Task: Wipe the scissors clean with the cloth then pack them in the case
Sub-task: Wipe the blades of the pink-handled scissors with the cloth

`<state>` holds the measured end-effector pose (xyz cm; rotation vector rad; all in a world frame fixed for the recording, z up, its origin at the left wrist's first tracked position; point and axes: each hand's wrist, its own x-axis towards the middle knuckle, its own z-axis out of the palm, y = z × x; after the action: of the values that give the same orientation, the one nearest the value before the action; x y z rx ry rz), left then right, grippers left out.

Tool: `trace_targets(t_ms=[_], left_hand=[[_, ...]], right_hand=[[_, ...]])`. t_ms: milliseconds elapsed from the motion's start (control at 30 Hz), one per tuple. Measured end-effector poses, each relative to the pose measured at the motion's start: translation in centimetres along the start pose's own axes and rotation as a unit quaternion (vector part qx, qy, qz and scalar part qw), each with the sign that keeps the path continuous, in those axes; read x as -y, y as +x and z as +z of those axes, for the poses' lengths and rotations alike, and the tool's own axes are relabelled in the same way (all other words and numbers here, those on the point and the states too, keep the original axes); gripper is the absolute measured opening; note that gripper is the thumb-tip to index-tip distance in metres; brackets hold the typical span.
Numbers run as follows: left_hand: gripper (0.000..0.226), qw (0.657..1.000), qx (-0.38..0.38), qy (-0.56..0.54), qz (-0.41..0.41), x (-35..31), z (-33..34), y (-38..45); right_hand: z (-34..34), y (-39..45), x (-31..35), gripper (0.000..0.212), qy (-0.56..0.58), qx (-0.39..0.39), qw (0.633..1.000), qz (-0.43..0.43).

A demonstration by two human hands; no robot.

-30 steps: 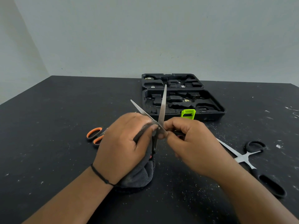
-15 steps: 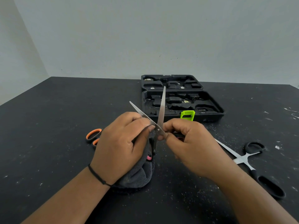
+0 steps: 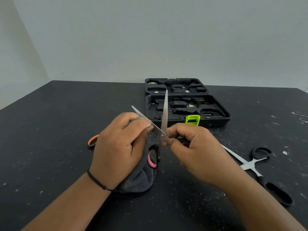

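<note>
Scissors point(image 3: 162, 129) up off the worktop point(image 3: 50, 139), blades spread in a V, tips toward twelve o'clock. The left hand point(image 3: 120, 147) has the grey cloth point(image 3: 138, 180) bunched in its palm, fingers point(image 3: 146, 125) curled round it and pinching the left blade through the fabric. The right hand point(image 3: 191, 150) grips near the pivot, fingers closed on the far handle; the pink-lined handle point(image 3: 152, 158) hangs at six o'clock against the cloth.

This looks like the wiping step, mid-stroke. To do it well: keep the cloth folded over both faces of the blade, draw it from pivot out to tip, and keep the fingers behind the edge, not across it. The right hand should hold the blades apart so they don't snap shut on the cloth. Then the other blade.

The case point(image 3: 221, 114) lies open at one o'clock, green latch point(image 3: 192, 120) facing the person. Black scissors point(image 3: 260, 165) wait at four o'clock; orange handles point(image 3: 92, 140) peek out at nine.
</note>
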<state>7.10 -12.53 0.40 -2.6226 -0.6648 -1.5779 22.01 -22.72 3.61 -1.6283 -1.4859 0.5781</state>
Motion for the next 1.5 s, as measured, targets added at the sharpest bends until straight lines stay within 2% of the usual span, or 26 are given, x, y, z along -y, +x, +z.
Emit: trace_targets(t_ms=[133,267,433,567,700,867,1000,1133,1300,1433,1500], left_hand=[[0.017,0.997,0.032,0.031,0.058,-0.46,0.13,-0.12],[0.011,0.999,-0.007,0.037,0.015,-0.18,0.04,0.12],[0.02,0.998,0.02,0.039,0.045,-0.56,0.28,-0.03],[0.014,1.0,-0.005,0.023,0.0,-0.13,0.15,0.17],[0.02,0.996,0.059,0.013,0.059,-0.84,0.32,-0.09],[0.018,1.0,0.02,0.008,0.007,-0.36,0.02,0.22],[0.023,0.998,0.046,0.017,0.05,-0.85,0.32,-0.09],[0.013,1.0,-0.002,0.023,-0.002,-0.09,0.06,0.21],[0.018,0.998,0.047,-0.018,0.025,-0.31,0.42,-0.13],[0.014,0.999,0.019,-0.031,-0.025,0.0,0.45,-0.08],[0.014,0.998,0.034,-0.04,-0.022,-0.14,0.46,-0.14]], right_hand=[[-0.07,0.04,0.05,0.013,0.002,-0.003,1.0,-0.001],[-0.26,-0.01,0.14,0.018,0.002,0.003,1.0,0.005],[0.02,0.04,-0.01,0.017,-0.002,-0.002,1.0,0.0],[-0.07,-0.09,-0.02,0.017,-0.003,0.003,1.0,-0.001],[-0.04,-0.03,0.0,0.016,-0.023,-0.009,1.0,-0.013],[-0.16,-0.01,-0.03,0.016,-0.021,-0.004,1.0,-0.011],[-0.18,-0.06,0.17,0.016,-0.013,-0.002,1.0,-0.007],[-0.5,-0.08,0.38,0.016,-0.003,0.02,1.0,0.015],[-0.24,0.04,0.35,0.017,-0.01,0.017,0.999,0.033],[-0.21,0.12,0.41,0.016,0.012,0.006,0.999,0.035],[-0.21,0.12,0.38,0.016,0.01,0.001,0.999,0.033]])
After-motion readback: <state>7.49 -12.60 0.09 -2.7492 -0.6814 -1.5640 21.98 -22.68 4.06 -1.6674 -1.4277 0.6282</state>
